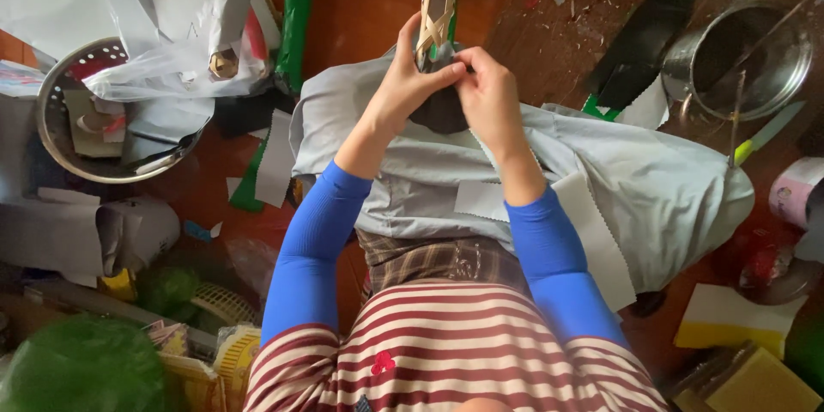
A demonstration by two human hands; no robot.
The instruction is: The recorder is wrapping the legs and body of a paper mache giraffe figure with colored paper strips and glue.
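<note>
My left hand (410, 77) and my right hand (491, 96) meet over my lap, both pinching a long folded piece (439, 2) of tan card and grey-white paper with a green edge that sticks up away from me. Their fingertips touch at its lower end, just above a dark patch (439, 112). Beneath both hands a light grey cloth (652, 180) is spread over my knees. Two white paper strips (592, 232) with zigzag edges lie on the cloth by my right forearm.
A metal colander (53, 124) with paper scraps sits at left under a clear plastic bag (172, 26). A steel pot (747, 56) stands at upper right, a tape roll (794, 193) at the right edge. Yellow and white sheets (730, 318) and paper scraps litter the red-brown floor.
</note>
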